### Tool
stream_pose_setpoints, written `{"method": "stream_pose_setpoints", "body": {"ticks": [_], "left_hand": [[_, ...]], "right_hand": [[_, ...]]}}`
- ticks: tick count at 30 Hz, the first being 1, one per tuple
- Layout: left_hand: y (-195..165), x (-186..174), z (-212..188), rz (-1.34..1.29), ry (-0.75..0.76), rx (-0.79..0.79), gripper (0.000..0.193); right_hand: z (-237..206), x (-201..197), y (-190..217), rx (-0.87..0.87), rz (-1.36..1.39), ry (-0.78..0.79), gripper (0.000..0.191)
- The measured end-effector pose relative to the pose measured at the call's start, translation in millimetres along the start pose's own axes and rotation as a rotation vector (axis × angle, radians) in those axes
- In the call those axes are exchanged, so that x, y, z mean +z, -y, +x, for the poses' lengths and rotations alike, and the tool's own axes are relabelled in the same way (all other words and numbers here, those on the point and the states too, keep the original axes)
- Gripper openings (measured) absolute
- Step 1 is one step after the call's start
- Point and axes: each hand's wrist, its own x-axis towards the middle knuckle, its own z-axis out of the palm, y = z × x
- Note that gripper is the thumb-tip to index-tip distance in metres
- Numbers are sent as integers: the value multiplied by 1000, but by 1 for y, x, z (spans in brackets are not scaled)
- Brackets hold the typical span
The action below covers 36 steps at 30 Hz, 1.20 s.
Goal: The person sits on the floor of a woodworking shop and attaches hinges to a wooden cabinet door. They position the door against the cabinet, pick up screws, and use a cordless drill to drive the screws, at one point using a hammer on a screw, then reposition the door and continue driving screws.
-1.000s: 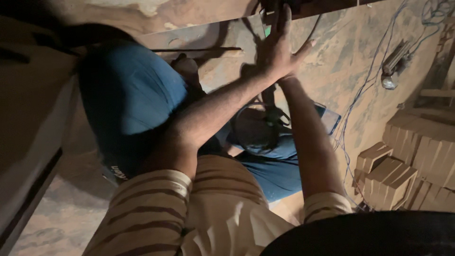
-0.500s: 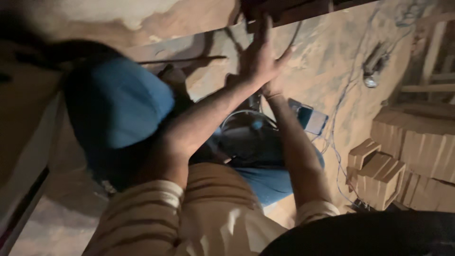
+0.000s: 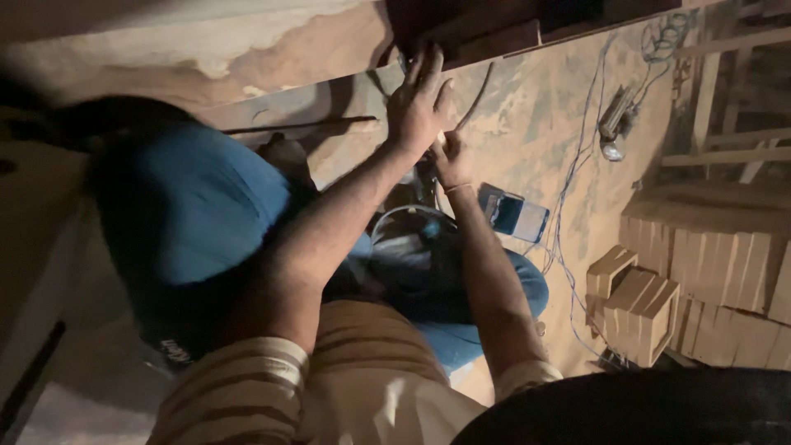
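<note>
The left hand (image 3: 420, 99) lies with its fingers spread and released, palm flat against the underside edge of a dark wooden board (image 3: 486, 29) at the far side of the scene; it clasps nothing and acts only as a brace. The right hand (image 3: 451, 158) sits just below and to the right of it, fingers curled around something small and bright; the object is too hidden to name, so whether this is a true grasp cannot be told with certainty. To do the step well, keep the flat palm pressed firmly so the board edge does not shift, hold both wrists steady, and work the right hand close under the left, where the pressure is applied. A thin dark cable (image 3: 476, 97) runs from the board edge down past the right hand; keep it out from between palm and wood. The board lies at the far end of both outstretched forearms, touching the left hand and just beyond the right. Nearer, between the arms, sits a dark round vessel (image 3: 412, 247) beside blue trousers (image 3: 189, 214). On the floor to the right rest a small blue device (image 3: 515, 214), blue wires (image 3: 577, 156) and stacked wooden boxes (image 3: 643, 305), all well apart from the hands
</note>
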Motion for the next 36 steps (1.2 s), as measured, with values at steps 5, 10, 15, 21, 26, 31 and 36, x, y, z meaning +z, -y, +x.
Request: {"method": "stream_pose_setpoints", "body": {"ticks": [5, 10, 15, 21, 26, 31, 36], "left_hand": [[3, -9, 11, -36, 9, -47, 49], [3, -14, 15, -27, -7, -44, 47], [7, -14, 16, -51, -10, -26, 49], [9, -17, 17, -49, 19, -35, 48], [11, -18, 20, -42, 16, 0, 48], [19, -15, 22, 7, 47, 24, 51], [30, -14, 24, 4, 40, 102, 54]], "right_hand": [[0, 0, 11, 22, 230, -19, 34], [-1, -4, 13, 27, 38, -57, 38], [1, -1, 6, 61, 146, -65, 38], [0, 0, 4, 74, 143, -71, 34], [0, 1, 4, 31, 109, -79, 34], [2, 2, -1, 68, 32, -78, 34], [5, 2, -3, 15, 95, -46, 35]]}}
